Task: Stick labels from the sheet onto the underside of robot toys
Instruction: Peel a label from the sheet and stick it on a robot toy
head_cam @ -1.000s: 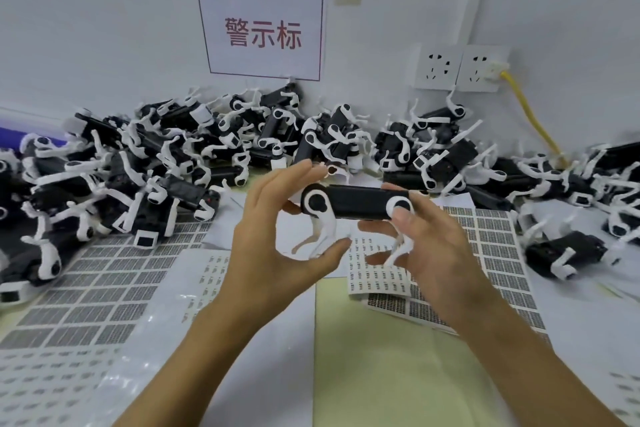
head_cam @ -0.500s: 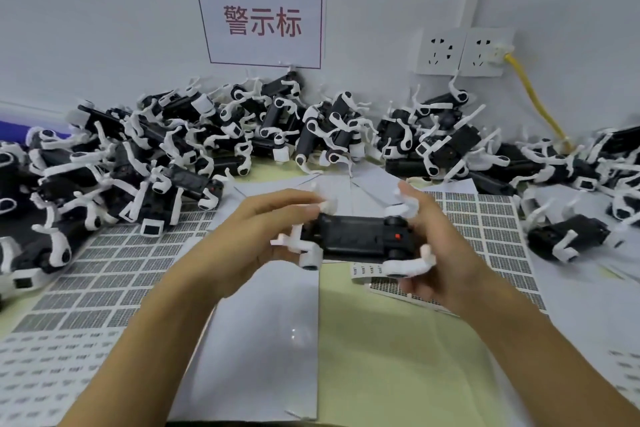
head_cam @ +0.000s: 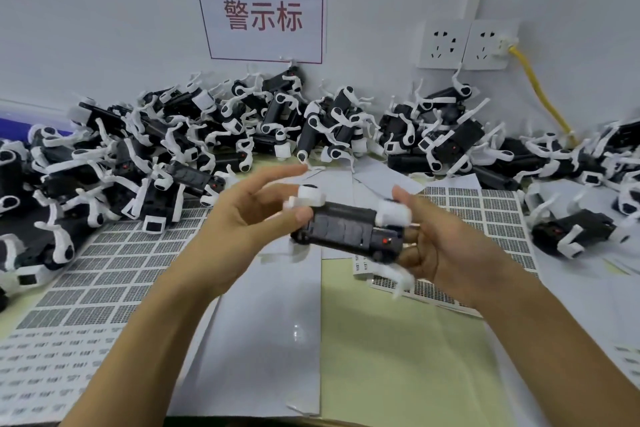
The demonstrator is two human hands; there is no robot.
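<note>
A black robot toy (head_cam: 346, 230) with white legs hangs above the table, turned belly-up so its underside with a small red dot faces me. My right hand (head_cam: 446, 246) grips its right end. My left hand (head_cam: 256, 215) touches its left end with the thumb, the other fingers spread apart. Whether the left fingers carry a label I cannot tell. Label sheets lie under the hands, one (head_cam: 104, 267) at the left and one (head_cam: 485, 215) at the right.
A long heap of black-and-white robot toys (head_cam: 180, 146) runs along the wall from left to right. One toy (head_cam: 571, 232) lies apart at the right. White backing paper (head_cam: 263, 340) and a green mat (head_cam: 398, 350) cover the near table. A yellow cable (head_cam: 540, 90) hangs from the wall sockets.
The toy has been rolled from its side onto its back and brought lower and closer. My left hand's fingers have opened out from the toy's left end.
</note>
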